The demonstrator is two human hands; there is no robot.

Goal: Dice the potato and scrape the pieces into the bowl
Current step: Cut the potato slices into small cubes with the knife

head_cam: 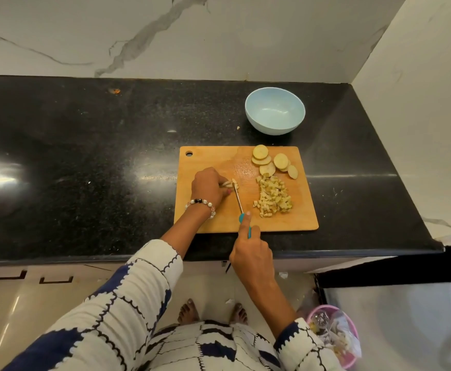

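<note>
One wooden cutting board (213,162), one pale-blue bowl (275,111), six potato rounds (274,163), one diced heap (273,196). Left hand (209,186) pinches potato strips (228,182); right hand (251,253) grips teal-handled knife (239,200), blade pointing away.

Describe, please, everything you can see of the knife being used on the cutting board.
The knife is small, with a thin, narrow metal blade and a teal handle that looks like plastic. The right hand grips the handle, index finger stretched along its top. The blade points away from the person, its tip at the potato strips that the left hand pins to the wooden cutting board. It lies left of the diced pile, apart from it.
</note>
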